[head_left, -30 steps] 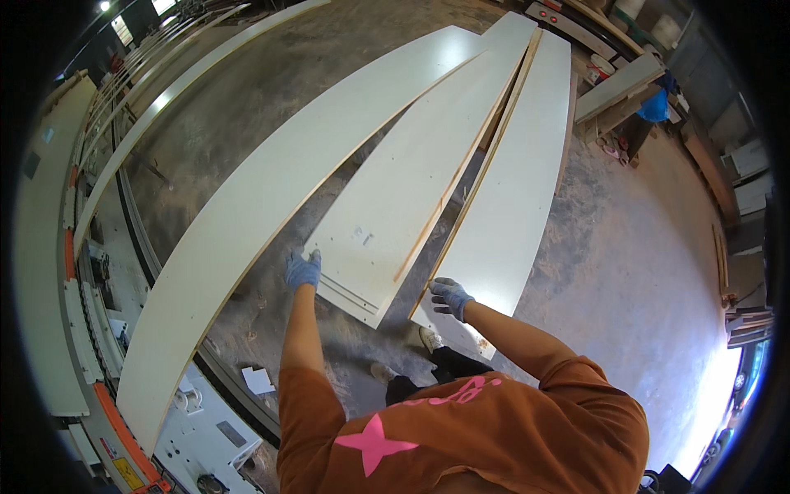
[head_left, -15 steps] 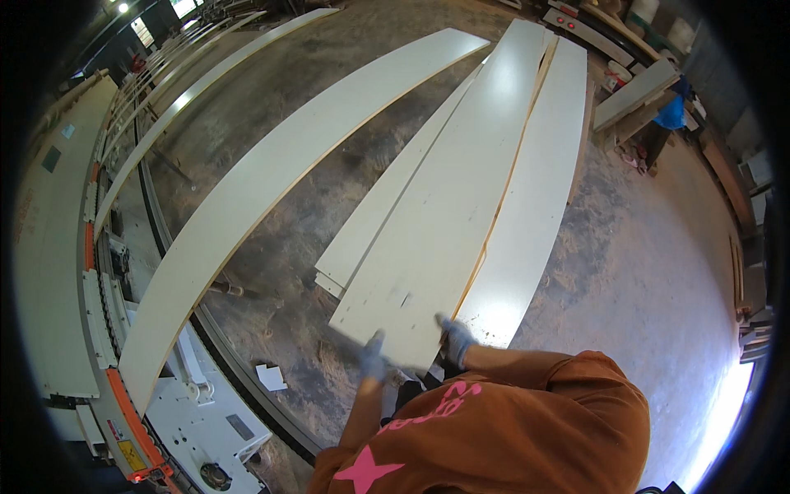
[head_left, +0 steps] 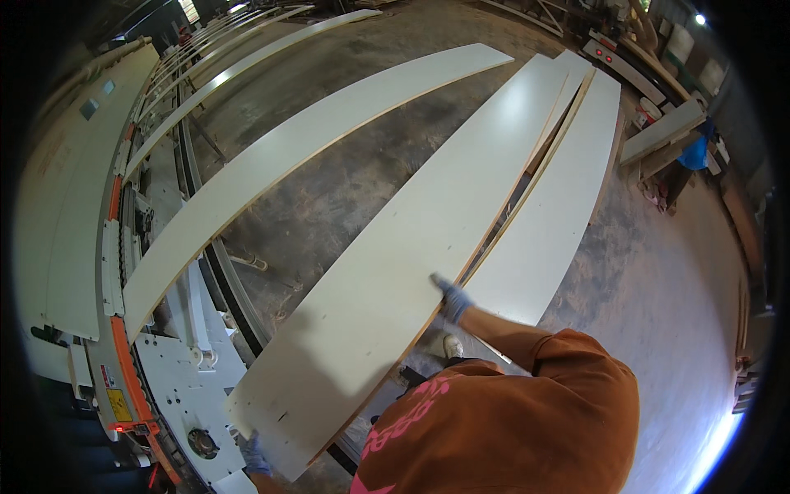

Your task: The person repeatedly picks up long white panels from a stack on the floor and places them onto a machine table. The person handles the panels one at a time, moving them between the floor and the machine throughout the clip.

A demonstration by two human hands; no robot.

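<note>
A long white board with a brown edge stretches from the far right toward my lower left. At its near end, my left hand, in a grey glove, is closed on the left corner; most of its fingers are out of sight. My right hand, gloved too, grips the right edge further up, thumb on the top face and fingers hidden beneath. To the right of this board, another white board lies lower, with a narrow gap between the two that widens toward the middle.
On the left runs a machine with a white and orange frame, bearing a wide pale panel. A curved-looking white board rests with its near end on it. Offcuts and a blue bag stand at the right.
The held board has come nearer and swung left at its near end, now reaching over the machine's edge. My left hand moved left and down with it; my right sits further along its edge.
</note>
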